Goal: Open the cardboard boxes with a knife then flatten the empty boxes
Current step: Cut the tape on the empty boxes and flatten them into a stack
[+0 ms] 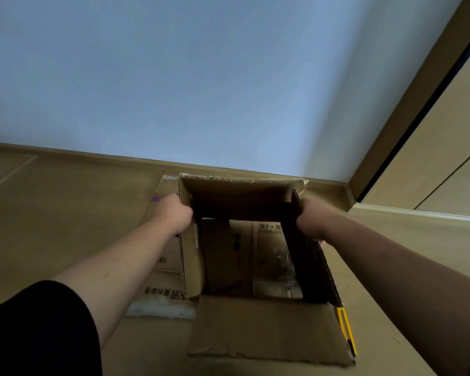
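While both hands, left hand (177, 213) and right hand (311, 219), grip opposite walls of the open cardboard box (266, 324), it looks light, stiff-walled, foldable; knife (346, 331) lies beside it.

Upside-down print on the flat cardboard (272, 256) seen through the open box (242, 191): "× 4" with a Chinese sign after it, and under that a row of numbers that looks like "0101043", with its ends hidden. More dark Chinese signs to the left of that, too blurred to read. On the flattened box (166, 270) by the left side, upside-down "100" or close to it, partly cut off. Lower on that same piece, a row of upside-down Chinese signs, too fuzzy to read.
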The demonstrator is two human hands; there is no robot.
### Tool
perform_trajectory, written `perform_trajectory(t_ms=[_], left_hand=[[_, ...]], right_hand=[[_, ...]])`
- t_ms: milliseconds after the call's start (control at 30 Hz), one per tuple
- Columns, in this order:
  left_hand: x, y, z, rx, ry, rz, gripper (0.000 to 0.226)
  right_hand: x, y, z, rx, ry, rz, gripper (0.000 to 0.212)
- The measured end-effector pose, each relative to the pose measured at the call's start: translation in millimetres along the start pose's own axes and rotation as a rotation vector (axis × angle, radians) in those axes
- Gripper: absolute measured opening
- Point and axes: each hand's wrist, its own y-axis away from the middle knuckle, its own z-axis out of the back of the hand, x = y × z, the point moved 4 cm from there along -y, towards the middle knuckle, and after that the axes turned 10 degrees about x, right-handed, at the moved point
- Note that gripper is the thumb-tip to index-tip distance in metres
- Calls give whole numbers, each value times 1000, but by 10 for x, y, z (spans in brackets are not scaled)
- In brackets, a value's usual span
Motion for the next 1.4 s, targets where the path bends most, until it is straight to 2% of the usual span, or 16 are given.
perform_trajectory(t_ms=[100,200,367,433,533,700,800,900,1033,1200,1400], left_hand=[[-63,-37,55,-42,72,-46,7],[21,-41,51,-101,284,-4,9],[348,-178,-124,-102,697,50,18],[499,-225,-215,-88,825,100,19],[634,-159,-300,-65,1048,194,8],[909,-216,-478,18,1318,240,14],[1043,-232,-606,102,1385,240,24],[1261,-179,-714,131,1430,286,24],[1589,14,-826,183,1244,398,17],[2117,268,-914,338,572,529,21],[2202,389,-860,504,-4,515,25]], right_hand=[[93,55,267,-117,88,26,22],[167,86,350,-184,172,56,33],[307,182,271,-223,347,104,74],[358,217,178,-202,429,110,84],[381,166,-60,-139,553,130,84],[288,59,-476,-66,703,192,80],[186,4,-783,-31,714,205,78],[97,5,-1132,33,706,235,77],[3,23,-1644,118,715,259,81],[-133,84,-2209,203,760,216,86],[-246,152,-2520,272,734,225,91]])
